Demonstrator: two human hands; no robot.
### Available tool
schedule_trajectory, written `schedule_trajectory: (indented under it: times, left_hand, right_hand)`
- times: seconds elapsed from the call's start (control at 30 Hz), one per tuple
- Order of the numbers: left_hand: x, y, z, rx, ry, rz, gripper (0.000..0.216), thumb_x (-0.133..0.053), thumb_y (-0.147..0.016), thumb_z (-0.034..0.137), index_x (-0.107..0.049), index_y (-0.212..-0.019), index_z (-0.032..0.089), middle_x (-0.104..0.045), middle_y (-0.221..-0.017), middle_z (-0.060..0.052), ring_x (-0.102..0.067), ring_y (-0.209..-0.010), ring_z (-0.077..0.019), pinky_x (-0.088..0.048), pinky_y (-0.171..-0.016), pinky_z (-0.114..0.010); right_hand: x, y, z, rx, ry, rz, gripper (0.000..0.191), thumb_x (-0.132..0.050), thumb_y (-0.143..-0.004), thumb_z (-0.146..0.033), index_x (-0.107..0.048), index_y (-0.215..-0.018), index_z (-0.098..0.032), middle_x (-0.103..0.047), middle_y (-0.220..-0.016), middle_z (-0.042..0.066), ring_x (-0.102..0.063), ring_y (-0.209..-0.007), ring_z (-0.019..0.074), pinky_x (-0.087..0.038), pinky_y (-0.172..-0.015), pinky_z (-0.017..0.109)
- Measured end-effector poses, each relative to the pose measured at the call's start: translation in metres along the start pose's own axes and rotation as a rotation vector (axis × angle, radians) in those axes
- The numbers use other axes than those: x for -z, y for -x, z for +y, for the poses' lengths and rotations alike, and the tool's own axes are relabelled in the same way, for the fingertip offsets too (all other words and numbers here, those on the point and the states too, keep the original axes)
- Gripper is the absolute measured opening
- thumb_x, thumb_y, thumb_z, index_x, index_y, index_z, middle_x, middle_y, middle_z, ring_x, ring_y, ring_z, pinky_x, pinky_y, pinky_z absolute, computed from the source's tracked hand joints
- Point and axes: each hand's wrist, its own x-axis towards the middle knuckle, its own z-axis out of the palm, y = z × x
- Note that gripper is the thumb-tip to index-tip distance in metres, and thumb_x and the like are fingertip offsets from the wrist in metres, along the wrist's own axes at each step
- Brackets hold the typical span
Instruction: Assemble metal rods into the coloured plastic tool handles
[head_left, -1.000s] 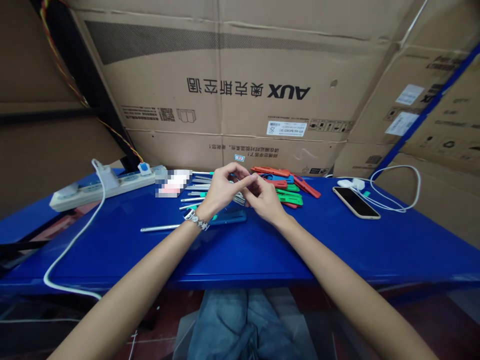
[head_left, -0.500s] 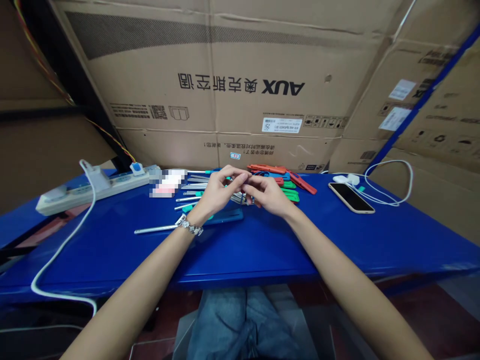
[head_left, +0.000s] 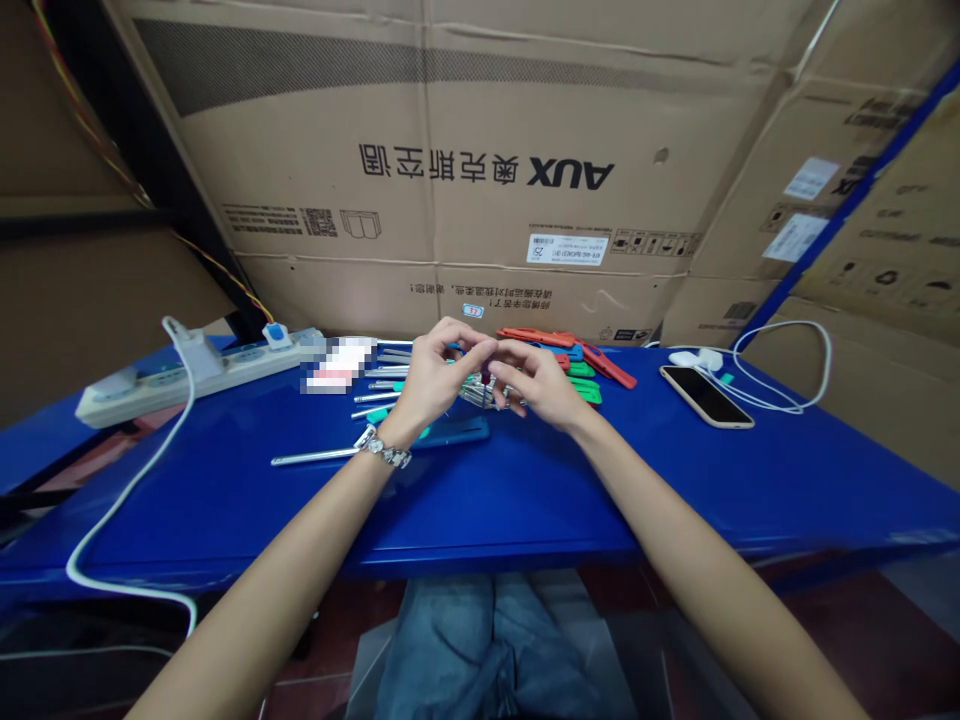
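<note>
My left hand (head_left: 435,378) and my right hand (head_left: 538,385) meet above the middle of the blue table (head_left: 525,480). Their fingertips pinch together on a small dark part (head_left: 485,377) held between them, too small to name. A bunch of thin metal pieces (head_left: 474,395) shows just below the fingers. Several metal rods (head_left: 382,382) with teal tips lie behind my left hand, and one long rod (head_left: 315,457) lies by my left wrist, which wears a metal watch (head_left: 385,449). Red, green and blue plastic handles (head_left: 581,365) are piled behind my right hand.
A white power strip (head_left: 187,368) with a white cable (head_left: 120,500) lies at the left. At the right sits a phone (head_left: 706,396) with a white charger and cord (head_left: 780,370). Large cardboard boxes (head_left: 480,170) wall the back. A dark blue flat case (head_left: 454,432) rests under my hands.
My hands stay together in the same spot, fingers shifting slightly on the small part. The view has moved a little.
</note>
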Motion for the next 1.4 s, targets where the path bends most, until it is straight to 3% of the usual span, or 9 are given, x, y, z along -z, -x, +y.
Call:
schedule_trajectory:
  times: [0.17,0.37,0.5,0.6,0.77,0.9,1.07,1.27,1.4]
  left_hand:
    - [0.001,0.003,0.004,-0.007,-0.048,-0.036,0.010,-0.070,-0.086,0.030,-0.075,-0.088,0.022,-0.060,-0.085,-0.003,-0.057,-0.078,-0.0141,-0.045,-0.067,-0.027]
    - [-0.005,0.003,0.004,0.007,-0.026,0.017,0.016,-0.077,-0.080,0.034,-0.072,-0.074,0.020,-0.059,-0.082,-0.002,-0.053,-0.071,-0.0123,-0.042,-0.062,-0.026]
    - [0.000,0.004,0.004,-0.035,-0.077,-0.063,0.013,-0.069,-0.087,0.032,-0.077,-0.086,0.022,-0.056,-0.086,-0.002,-0.053,-0.075,-0.0135,-0.045,-0.067,-0.027]
    - [0.002,0.005,0.006,-0.048,-0.093,-0.088,0.019,-0.063,-0.091,0.034,-0.076,-0.098,0.023,-0.056,-0.092,-0.004,-0.053,-0.079,-0.0142,-0.046,-0.069,-0.027]
    - [0.010,0.009,0.004,-0.013,-0.125,-0.046,0.023,-0.056,-0.094,0.035,-0.071,-0.100,0.019,-0.064,-0.096,-0.006,-0.059,-0.084,-0.0159,-0.047,-0.072,-0.028]
    - [0.028,0.024,-0.008,0.062,-0.339,-0.223,0.014,-0.063,-0.085,0.031,-0.068,-0.085,0.017,-0.066,-0.082,-0.004,-0.060,-0.075,-0.0176,-0.047,-0.069,-0.030]
    - [0.040,0.046,-0.022,0.144,-0.417,-0.516,0.026,-0.075,-0.076,0.039,-0.074,-0.093,0.020,-0.071,-0.089,-0.005,-0.062,-0.080,-0.0204,-0.050,-0.075,-0.033]
    - [0.038,0.051,-0.028,0.147,-0.378,-0.530,0.027,-0.074,-0.079,0.041,-0.077,-0.097,0.021,-0.072,-0.087,-0.005,-0.060,-0.074,-0.0181,-0.048,-0.068,-0.030]
    - [0.037,0.052,-0.029,0.161,-0.365,-0.516,0.026,-0.075,-0.079,0.041,-0.077,-0.095,0.021,-0.071,-0.085,-0.005,-0.059,-0.073,-0.0176,-0.047,-0.066,-0.029]
  right_hand:
    - [0.001,-0.002,0.001,-0.007,0.003,0.059,0.037,-0.073,-0.078,-0.051,-0.057,-0.087,-0.019,-0.057,-0.061,-0.005,-0.049,-0.044,0.0074,-0.035,-0.036,0.019]
    - [-0.009,-0.004,0.002,0.003,-0.053,0.121,0.044,-0.080,-0.070,-0.049,-0.047,-0.083,-0.022,-0.060,-0.065,-0.005,-0.052,-0.045,0.0080,-0.037,-0.037,0.019]
    - [-0.005,-0.001,0.000,0.009,-0.061,0.019,0.039,-0.072,-0.078,-0.049,-0.056,-0.100,-0.021,-0.063,-0.068,-0.003,-0.055,-0.048,0.0107,-0.037,-0.034,0.019]
    - [-0.001,-0.001,0.001,0.007,-0.032,0.018,0.035,-0.072,-0.079,-0.048,-0.059,-0.093,-0.020,-0.065,-0.069,-0.001,-0.060,-0.053,0.0124,-0.039,-0.036,0.020]
    - [-0.004,-0.005,0.008,-0.026,-0.054,0.133,0.046,-0.081,-0.068,-0.047,-0.043,-0.078,-0.023,-0.058,-0.061,-0.006,-0.061,-0.048,0.0133,-0.038,-0.034,0.019]
    - [-0.012,-0.005,0.010,0.012,-0.027,0.196,0.044,-0.078,-0.073,-0.042,-0.043,-0.094,-0.025,-0.057,-0.066,-0.008,-0.059,-0.045,0.0118,-0.040,-0.037,0.020]
    - [-0.022,-0.001,0.011,0.146,0.185,0.256,0.032,-0.066,-0.087,-0.037,-0.056,-0.115,-0.028,-0.062,-0.082,-0.002,-0.059,-0.048,0.0101,-0.046,-0.044,0.025]
    - [-0.019,-0.003,0.007,0.152,0.130,0.288,0.030,-0.057,-0.092,-0.045,-0.066,-0.107,-0.022,-0.070,-0.089,0.003,-0.054,-0.046,0.0082,-0.047,-0.047,0.027]
    - [-0.013,-0.013,0.005,0.105,0.014,0.289,0.033,-0.072,-0.079,-0.048,-0.063,-0.092,-0.019,-0.066,-0.077,0.000,-0.047,-0.041,0.0053,-0.041,-0.041,0.023]
